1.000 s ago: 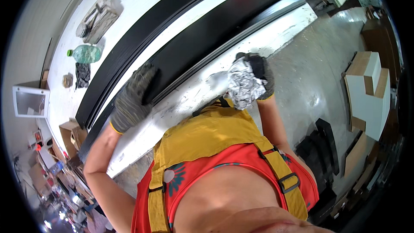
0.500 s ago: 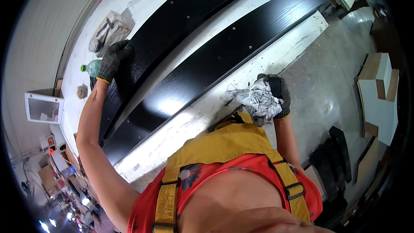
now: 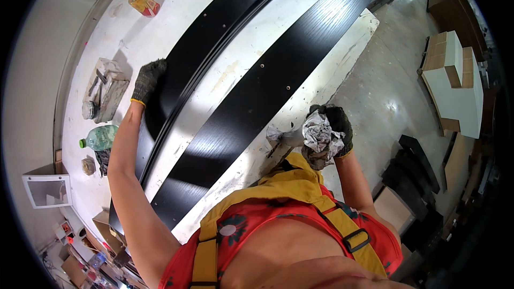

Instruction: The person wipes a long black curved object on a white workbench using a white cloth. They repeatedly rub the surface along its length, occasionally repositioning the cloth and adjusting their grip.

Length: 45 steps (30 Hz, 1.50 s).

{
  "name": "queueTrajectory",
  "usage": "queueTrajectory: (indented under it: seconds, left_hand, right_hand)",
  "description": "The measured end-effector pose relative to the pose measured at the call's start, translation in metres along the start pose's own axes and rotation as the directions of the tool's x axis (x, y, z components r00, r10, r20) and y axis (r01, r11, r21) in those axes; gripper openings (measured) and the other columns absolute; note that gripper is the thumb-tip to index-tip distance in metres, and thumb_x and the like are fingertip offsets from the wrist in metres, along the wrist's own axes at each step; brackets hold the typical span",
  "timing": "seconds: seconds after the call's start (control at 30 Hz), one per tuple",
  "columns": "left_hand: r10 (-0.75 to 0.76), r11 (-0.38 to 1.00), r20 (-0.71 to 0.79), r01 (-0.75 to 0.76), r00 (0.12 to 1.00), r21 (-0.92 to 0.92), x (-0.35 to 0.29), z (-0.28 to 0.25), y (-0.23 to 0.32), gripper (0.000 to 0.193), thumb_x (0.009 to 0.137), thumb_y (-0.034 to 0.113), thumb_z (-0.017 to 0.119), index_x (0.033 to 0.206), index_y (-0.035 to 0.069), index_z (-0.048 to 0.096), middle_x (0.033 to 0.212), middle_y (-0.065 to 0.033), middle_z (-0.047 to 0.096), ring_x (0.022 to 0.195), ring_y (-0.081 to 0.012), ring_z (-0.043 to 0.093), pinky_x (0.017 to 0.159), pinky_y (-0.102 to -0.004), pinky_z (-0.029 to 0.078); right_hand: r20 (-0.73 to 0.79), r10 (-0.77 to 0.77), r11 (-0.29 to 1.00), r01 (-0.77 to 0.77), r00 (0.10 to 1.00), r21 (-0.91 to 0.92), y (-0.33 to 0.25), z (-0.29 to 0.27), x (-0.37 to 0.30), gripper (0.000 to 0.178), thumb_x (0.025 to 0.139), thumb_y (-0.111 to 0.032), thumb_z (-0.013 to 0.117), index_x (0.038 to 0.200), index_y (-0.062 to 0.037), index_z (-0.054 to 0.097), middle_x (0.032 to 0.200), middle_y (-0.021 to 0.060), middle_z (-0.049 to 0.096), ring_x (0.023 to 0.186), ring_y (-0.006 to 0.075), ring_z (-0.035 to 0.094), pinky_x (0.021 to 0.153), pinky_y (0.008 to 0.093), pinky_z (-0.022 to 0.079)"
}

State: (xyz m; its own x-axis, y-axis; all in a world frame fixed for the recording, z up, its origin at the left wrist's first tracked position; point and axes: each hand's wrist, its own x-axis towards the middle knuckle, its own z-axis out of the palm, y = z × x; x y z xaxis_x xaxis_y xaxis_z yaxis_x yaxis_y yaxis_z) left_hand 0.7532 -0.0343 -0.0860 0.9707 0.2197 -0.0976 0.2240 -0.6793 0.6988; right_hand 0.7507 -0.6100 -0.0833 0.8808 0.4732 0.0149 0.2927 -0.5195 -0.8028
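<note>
Two long black wood-grain boards lie side by side on a white, paint-marked worktable [image 3: 214,88]. My left hand [image 3: 148,81], in a dark knit glove with a yellow cuff, is closed over the outer edge of the far board [image 3: 184,56]. That board's grooved inner edge shows as several parallel lines. Nearer to me lies the other board [image 3: 257,91], flat, with small round fittings in its face. In front of the table, my right hand [image 3: 341,126], gloved too, grips a crumpled grey-white rag [image 3: 321,136]. Its fingers are partly hidden behind the rag.
Left of my left hand are a stained block [image 3: 111,88] with tools on it, a green plastic bottle [image 3: 100,138] and a small jar [image 3: 89,166]. An orange-labelled bottle [image 3: 143,4] stands farther back. White panels with cardboard [image 3: 455,83] and black pieces [image 3: 409,176] lie on the floor at right.
The far board has tilted, so its grooved inner edge now shows, with my left hand still at its outer edge. The view has shifted. My right hand keeps hold of the rag.
</note>
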Motion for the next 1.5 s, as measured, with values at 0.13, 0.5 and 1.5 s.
queueTrajectory:
  seconds: [0.13, 0.5, 1.5]
  left_hand:
    - [-0.096, 0.995, -0.037, 0.095, 0.995, -0.021, 0.014, 0.01, 0.015, 0.035, 0.095, 0.027, 0.065, 0.121, 0.003, 0.069, 0.118, -0.0174, 0.07, 0.112, -0.0242, 0.066, 0.1, -0.0305, 0.047]
    - [0.186, 0.979, 0.011, -0.185, 0.982, -0.082, -0.118, 0.028, 0.17, 0.059, 0.086, 0.03, 0.076, 0.136, 0.007, 0.058, 0.141, -0.0125, 0.057, 0.136, -0.03, 0.048, 0.115, -0.0408, 0.035]
    - [-0.198, 0.914, -0.951, 0.395, 0.238, -0.092, -0.512, -0.004, 0.021, 0.053, 0.07, -0.005, 0.069, 0.121, 0.011, 0.065, 0.115, -0.0094, 0.069, 0.109, -0.0257, 0.064, 0.097, -0.0383, 0.051]
  right_hand:
    - [0.065, 0.235, 0.387, -0.155, 0.97, 0.909, 0.012, 0.015, -0.008, 0.037, 0.1, -0.025, 0.048, 0.126, -0.0001, 0.057, 0.111, 0.0115, 0.065, 0.103, 0.0247, 0.062, 0.092, 0.0377, 0.05]
    - [0.047, 0.099, 0.275, -0.072, 0.994, 0.959, 0.013, 0.012, -0.005, 0.044, 0.102, -0.029, 0.038, 0.13, 0.0, 0.055, 0.127, 0.016, 0.063, 0.119, 0.0282, 0.058, 0.108, 0.0429, 0.042]
    - [-0.066, -0.238, 0.917, 0.246, 0.969, 0.313, -0.098, 0.043, 0.149, 0.028, 0.094, -0.017, 0.067, 0.112, 0.0048, 0.069, 0.1, 0.0121, 0.072, 0.087, 0.0171, 0.065, 0.085, 0.0307, 0.052]
